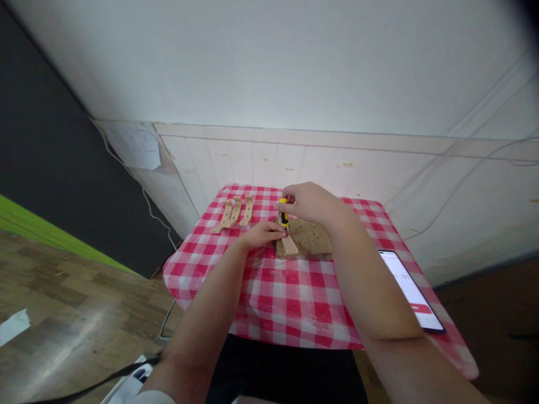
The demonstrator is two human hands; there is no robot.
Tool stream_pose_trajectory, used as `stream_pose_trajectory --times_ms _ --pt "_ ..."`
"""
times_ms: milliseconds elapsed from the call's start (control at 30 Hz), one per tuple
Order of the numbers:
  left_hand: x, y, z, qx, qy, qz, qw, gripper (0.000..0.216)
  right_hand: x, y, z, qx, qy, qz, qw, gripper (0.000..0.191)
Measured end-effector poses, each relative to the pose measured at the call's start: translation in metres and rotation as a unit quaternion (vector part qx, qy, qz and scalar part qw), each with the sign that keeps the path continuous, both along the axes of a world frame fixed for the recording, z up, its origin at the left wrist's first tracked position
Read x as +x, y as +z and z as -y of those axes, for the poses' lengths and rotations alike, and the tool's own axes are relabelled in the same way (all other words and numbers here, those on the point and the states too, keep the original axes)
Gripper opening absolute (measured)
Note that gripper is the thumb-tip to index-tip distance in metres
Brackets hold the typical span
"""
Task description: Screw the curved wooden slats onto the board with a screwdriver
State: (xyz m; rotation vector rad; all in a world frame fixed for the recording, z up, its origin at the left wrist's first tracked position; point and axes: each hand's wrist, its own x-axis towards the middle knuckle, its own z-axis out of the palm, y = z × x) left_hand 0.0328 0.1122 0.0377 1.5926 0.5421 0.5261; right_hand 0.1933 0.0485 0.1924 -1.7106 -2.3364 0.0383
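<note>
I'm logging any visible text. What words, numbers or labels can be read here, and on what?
None can be read.
phone: lit screen shows dark marks and a red bar, too blurred to read.
paper sheet on the wall: faint marks, too small to read.
screwdriver, wooden pieces: no lettering visible.

Board (309, 238) at table (278, 292) centre, small block (288, 246) on its near-left corner, screwdriver (284, 216) upright above, three curved pieces (234, 214) far left, phone (415, 290) right.

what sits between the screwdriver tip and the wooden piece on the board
Nothing visible does. The right hand holds the yellow-and-black screwdriver upright over the pale wooden strip on the brown perforated board, while the left hand steadies the strip. The tip's contact itself is too small to tell.
</note>
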Motion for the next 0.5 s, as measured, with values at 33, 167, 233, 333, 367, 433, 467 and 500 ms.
stream_pose_trajectory --times_ms 33,167,233,333,367,433,467,500 --pt "0.000 -0.001 -0.001 0.006 -0.003 -0.001 1.000 0.038 -0.002 -0.001 0.001 -0.007 0.025 -0.017 1.000 0.027" --pt "-0.001 -0.005 -0.003 0.009 0.003 -0.011 1.000 0.040 -0.007 -0.002 0.002 -0.021 0.088 -0.068 0.994 0.032" --pt "-0.001 -0.004 -0.003 0.004 0.003 -0.011 1.000 0.041 -0.006 -0.002 0.001 -0.022 0.100 -0.062 0.993 0.029" --pt "0.000 0.000 0.001 -0.004 -0.004 -0.006 1.000 0.042 -0.002 -0.005 -0.005 0.007 0.048 -0.019 0.999 0.023" --pt "0.000 0.002 0.002 -0.008 -0.004 -0.003 1.000 0.041 -0.001 -0.007 -0.007 0.020 0.023 -0.004 1.000 0.024" --pt "0.000 0.005 0.005 -0.015 0.002 0.004 1.000 0.040 0.000 -0.009 -0.011 0.036 0.001 0.006 0.999 0.025" --pt "0.000 0.006 0.005 -0.016 0.004 0.007 1.000 0.039 0.000 -0.010 -0.012 0.034 0.011 -0.002 0.999 0.024" --pt "0.000 0.007 0.006 -0.016 0.003 0.008 1.000 0.039 0.000 -0.011 -0.012 0.027 0.027 -0.014 0.999 0.024"
